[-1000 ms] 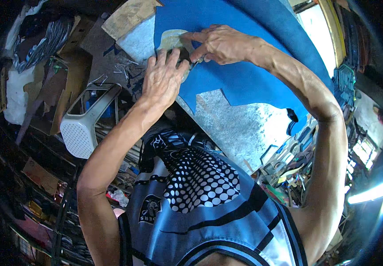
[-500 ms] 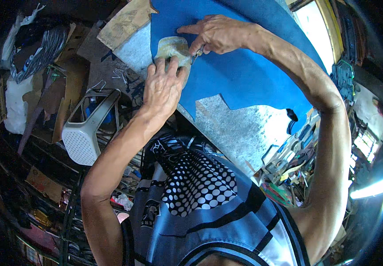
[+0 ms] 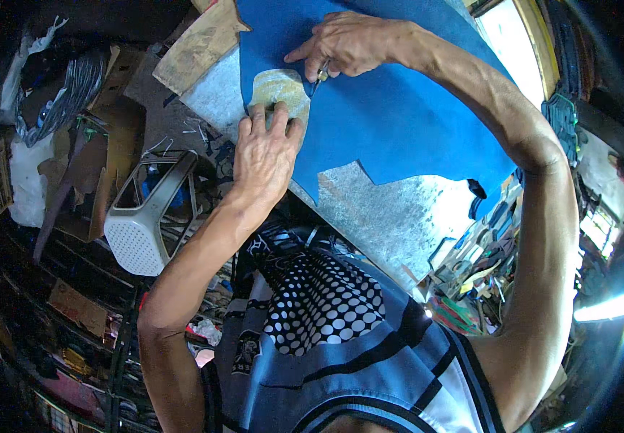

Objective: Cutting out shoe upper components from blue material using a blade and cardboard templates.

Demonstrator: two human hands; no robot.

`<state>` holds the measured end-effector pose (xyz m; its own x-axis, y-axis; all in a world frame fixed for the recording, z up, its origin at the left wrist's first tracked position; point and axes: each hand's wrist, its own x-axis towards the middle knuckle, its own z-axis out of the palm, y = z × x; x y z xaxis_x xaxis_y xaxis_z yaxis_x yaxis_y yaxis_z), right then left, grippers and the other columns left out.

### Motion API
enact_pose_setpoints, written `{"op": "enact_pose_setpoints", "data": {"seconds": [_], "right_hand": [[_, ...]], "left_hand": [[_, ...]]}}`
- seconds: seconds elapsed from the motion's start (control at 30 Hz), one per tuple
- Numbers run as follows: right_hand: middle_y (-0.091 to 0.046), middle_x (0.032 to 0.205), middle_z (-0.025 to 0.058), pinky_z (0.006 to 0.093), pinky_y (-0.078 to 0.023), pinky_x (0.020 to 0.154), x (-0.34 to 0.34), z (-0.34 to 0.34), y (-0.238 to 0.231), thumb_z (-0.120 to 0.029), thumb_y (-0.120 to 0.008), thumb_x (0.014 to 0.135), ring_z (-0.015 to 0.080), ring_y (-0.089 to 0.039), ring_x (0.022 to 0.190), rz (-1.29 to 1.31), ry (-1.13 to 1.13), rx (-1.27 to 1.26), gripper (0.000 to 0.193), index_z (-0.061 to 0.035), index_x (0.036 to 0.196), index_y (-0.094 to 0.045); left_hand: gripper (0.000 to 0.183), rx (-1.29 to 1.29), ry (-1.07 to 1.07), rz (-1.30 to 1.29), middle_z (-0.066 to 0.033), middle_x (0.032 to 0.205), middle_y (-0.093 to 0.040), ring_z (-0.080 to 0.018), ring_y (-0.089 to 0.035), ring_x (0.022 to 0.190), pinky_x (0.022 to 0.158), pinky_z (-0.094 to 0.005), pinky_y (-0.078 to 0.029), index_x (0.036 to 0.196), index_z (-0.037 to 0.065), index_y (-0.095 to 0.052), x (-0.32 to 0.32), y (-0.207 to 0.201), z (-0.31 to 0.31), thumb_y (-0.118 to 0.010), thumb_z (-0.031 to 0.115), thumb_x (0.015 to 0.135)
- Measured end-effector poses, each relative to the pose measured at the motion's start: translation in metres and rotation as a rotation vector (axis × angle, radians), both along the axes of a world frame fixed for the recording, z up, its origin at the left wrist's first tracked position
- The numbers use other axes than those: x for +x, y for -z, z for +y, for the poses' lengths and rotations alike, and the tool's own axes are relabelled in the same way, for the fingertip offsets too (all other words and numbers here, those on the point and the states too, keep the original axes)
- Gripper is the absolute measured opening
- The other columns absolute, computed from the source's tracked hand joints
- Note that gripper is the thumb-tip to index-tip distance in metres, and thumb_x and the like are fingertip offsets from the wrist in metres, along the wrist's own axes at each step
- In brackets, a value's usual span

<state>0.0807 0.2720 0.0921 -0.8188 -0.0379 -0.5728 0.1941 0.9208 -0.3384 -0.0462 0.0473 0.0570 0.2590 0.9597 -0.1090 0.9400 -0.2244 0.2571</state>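
A pale yellowish flat template [image 3: 282,85] with a rounded far end lies on a blue sheet of material [image 3: 384,123]. My left hand [image 3: 267,155] rests on its near part, fingers lying slightly apart and pressing it down. Beyond it, at the template's right, my right hand [image 3: 348,45] grips a slim pointed tool [image 3: 323,74] with a metal collar. The tool's thin tip points down at the template's right edge; whether it is a blade or a marker I cannot make out. My right index finger stretches left over the blue sheet.
Under the sheet is a speckled grey work surface [image 3: 370,209], its near edge running diagonally before me. Brown board [image 3: 204,47] lies at the far left. A white plastic stool [image 3: 137,242] stands tipped at left. Scraps and offcuts [image 3: 478,252] pile up at right.
My right hand has moved a little away from me and left, taking the tool farther along the template's right edge. My left hand stays pressed on the template.
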Motion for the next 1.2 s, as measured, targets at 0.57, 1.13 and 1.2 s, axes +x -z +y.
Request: {"op": "enact_pose_setpoints", "data": {"seconds": [0.57,1.13,1.2], "right_hand": [[-0.070,0.116,0.0103,0.0421,-0.055,0.089,-0.016,-0.054,0.007,-0.019,-0.067,0.091,0.0321,-0.067,0.105,0.465,0.251,-0.131,0.028,-0.0098,0.117,-0.071],[-0.070,0.110,0.0121,0.0437,-0.054,0.086,-0.032,-0.047,0.010,-0.018,-0.067,0.089,0.0326,-0.068,0.100,0.445,0.132,-0.134,0.027,-0.0093,0.115,-0.071],[-0.070,0.108,0.0117,0.0434,-0.054,0.084,-0.030,-0.047,0.012,-0.018,-0.066,0.090,0.0327,-0.068,0.097,0.452,0.142,-0.147,0.027,-0.0083,0.115,-0.071]], "left_hand": [[0.040,0.019,-0.179,-0.017,-0.0157,0.139,-0.049,-0.0468,-0.043,0.131,0.107,-0.0545,-0.036,0.127,0.008,-0.060,0.010,0.001,-0.026,-0.056,0.012,0.088],[0.036,0.040,-0.209,-0.040,-0.0145,0.137,-0.050,-0.0453,-0.043,0.131,0.104,-0.0572,-0.038,0.125,0.011,-0.063,0.013,0.002,-0.028,-0.055,0.016,0.090],[0.036,0.028,-0.207,-0.047,-0.0142,0.137,-0.049,-0.0455,-0.043,0.130,0.104,-0.0577,-0.038,0.125,0.011,-0.063,0.013,0.002,-0.028,-0.056,0.016,0.090]]}}
